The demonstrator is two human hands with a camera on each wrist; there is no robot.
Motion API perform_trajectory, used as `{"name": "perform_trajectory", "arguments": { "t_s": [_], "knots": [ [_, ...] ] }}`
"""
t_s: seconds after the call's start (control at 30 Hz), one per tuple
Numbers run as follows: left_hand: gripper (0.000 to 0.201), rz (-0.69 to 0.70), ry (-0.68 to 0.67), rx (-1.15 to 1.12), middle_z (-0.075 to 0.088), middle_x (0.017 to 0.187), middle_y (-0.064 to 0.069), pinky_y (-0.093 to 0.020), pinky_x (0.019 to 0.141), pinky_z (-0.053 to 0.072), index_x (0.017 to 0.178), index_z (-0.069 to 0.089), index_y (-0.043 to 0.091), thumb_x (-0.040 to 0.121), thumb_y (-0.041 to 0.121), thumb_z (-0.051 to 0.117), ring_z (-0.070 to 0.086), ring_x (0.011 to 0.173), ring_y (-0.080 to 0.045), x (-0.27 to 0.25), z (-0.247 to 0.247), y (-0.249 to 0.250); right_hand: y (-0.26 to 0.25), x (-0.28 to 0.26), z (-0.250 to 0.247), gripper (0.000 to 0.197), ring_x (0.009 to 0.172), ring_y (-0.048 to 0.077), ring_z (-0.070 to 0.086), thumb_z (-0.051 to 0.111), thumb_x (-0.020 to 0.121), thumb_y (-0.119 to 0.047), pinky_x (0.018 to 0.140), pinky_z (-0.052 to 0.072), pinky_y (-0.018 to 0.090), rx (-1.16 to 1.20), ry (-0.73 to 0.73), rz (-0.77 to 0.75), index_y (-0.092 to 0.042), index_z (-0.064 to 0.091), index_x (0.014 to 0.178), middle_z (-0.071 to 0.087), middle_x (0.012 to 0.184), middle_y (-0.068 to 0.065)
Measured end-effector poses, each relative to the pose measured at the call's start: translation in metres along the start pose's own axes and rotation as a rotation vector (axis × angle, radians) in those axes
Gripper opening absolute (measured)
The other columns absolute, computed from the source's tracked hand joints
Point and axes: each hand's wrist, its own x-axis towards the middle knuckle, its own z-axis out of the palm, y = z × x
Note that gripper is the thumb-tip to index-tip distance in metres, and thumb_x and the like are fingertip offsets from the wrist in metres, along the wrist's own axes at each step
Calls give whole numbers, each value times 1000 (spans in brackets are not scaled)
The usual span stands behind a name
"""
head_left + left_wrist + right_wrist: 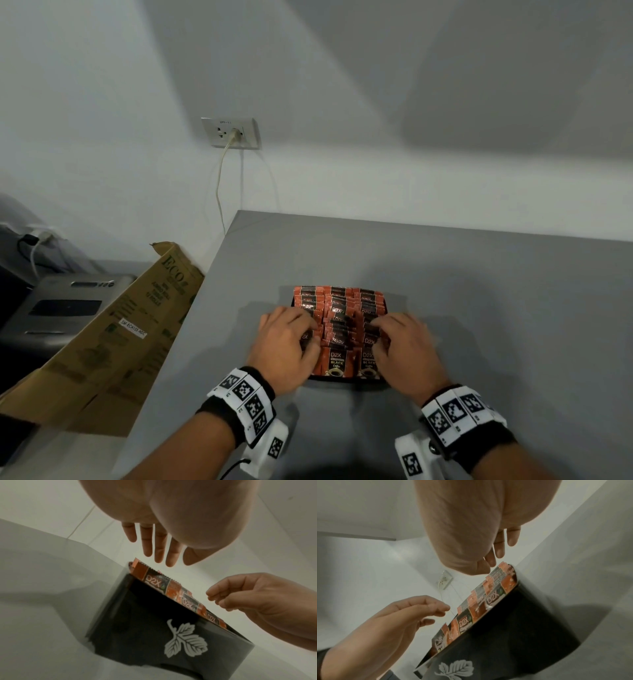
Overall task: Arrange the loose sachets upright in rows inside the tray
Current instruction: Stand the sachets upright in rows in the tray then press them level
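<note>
A black tray (342, 378) with a white leaf print (185, 642) stands on the grey table (496, 301). Orange-and-black D2X sachets (339, 303) stand upright in it in close rows, their tops above the rim (154, 583) (493, 599). My left hand (291, 339) is over the tray's near left part, fingers (159, 550) straight just above the sachet tops. My right hand (400, 342) is over the near right part, fingertips (491, 561) at the sachet tops. Neither hand holds a sachet. The sachets under both hands are hidden in the head view.
A brown cardboard box (113, 342) leans against the table's left edge, with a grey appliance (65, 305) behind it. A wall socket (230, 133) with a plugged cable is on the back wall. The table runs to the wall behind the tray.
</note>
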Motion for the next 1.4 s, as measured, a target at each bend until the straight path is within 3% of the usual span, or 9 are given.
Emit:
{"name": "perform_trajectory", "arguments": {
  "t_s": [0.3, 0.43, 0.6, 0.73, 0.97, 1.07, 1.2, 1.3, 1.4],
  "knots": [
    [17, -36, -69, 59, 63, 101, 12, -27, 90, 33, 78, 69, 24, 87, 30, 57, 53, 99, -10, 3, 21, -9, 6, -13, 12, 11, 78, 13, 55, 81, 71, -26, 70, 38, 30, -157, -46, -73, -29, 72, 77, 63, 78, -15],
    [15, 21, -8, -15, 60, 96, 15, -27, 86, 36, 86, 65, 25, 88, 29, 51, 47, 95, -5, 3, 17, -1, 0, -11, 10, 8, 81, 14, 55, 72, 73, -29, 71, 42, 33, -148, -39, -110, -29, 71, 81, 62, 81, -14],
    [33, 176, -160, 31, 64, 118, 14, -30, 105, 35, 109, 66, 27, 84, 44, 53, 49, 116, -7, 1, 18, 14, 0, -13, 14, 16, 81, 15, 57, 73, 69, -34, 71, 44, 33, -208, -71, -77, -30, 71, 85, 64, 81, -15],
    [33, 225, -251, 112, 61, 129, 16, -32, 113, 23, 113, 63, 30, 85, 42, 49, 43, 129, -8, 3, 25, 17, 1, -13, 12, 8, 78, 16, 54, 72, 71, -35, 71, 32, 34, -268, -55, -94, -30, 69, 77, 63, 74, -13],
    [23, 226, -203, 198, 63, 103, 17, -34, 104, 33, 97, 66, 29, 82, 38, 51, 51, 109, -11, 4, 26, 14, -3, -12, 9, 9, 78, 17, 51, 69, 71, -35, 69, 38, 35, -291, -78, -56, -28, 65, 70, 61, 72, -12],
    [29, 210, -161, 172, 62, 109, 14, -38, 106, 36, 102, 66, 27, 80, 42, 54, 50, 112, -12, 5, 24, 15, -7, -8, 6, 16, 83, 16, 52, 59, 78, -40, 72, 41, 34, -208, -34, -43, -28, 67, 82, 61, 85, -13],
    [59, 148, -237, 188, 46, 151, 4, -44, 121, 19, 142, 50, 22, 88, 47, 45, 35, 142, -17, 11, 25, 22, -9, -5, 9, 47, 118, 18, 58, 47, 87, -43, 98, 45, 39, -229, -141, -57, -20, 64, 124, 64, 127, -5],
    [63, 108, -332, 241, 34, 159, 3, -41, 124, 2, 151, 37, 21, 95, 49, 32, 23, 149, -15, 11, 29, 25, -9, -7, 15, 62, 142, 19, 41, 29, 95, -49, 119, 23, 45, -278, -299, -49, -19, 48, 146, 49, 151, -1],
    [62, 98, -322, 270, 35, 158, 3, -38, 122, -1, 151, 37, 21, 96, 49, 28, 24, 148, -15, 13, 27, 26, -11, -5, 11, 69, 151, 17, 22, 16, 96, -50, 122, 3, 42, -260, -339, -47, -19, 30, 156, 31, 162, -1]
  ]
}}
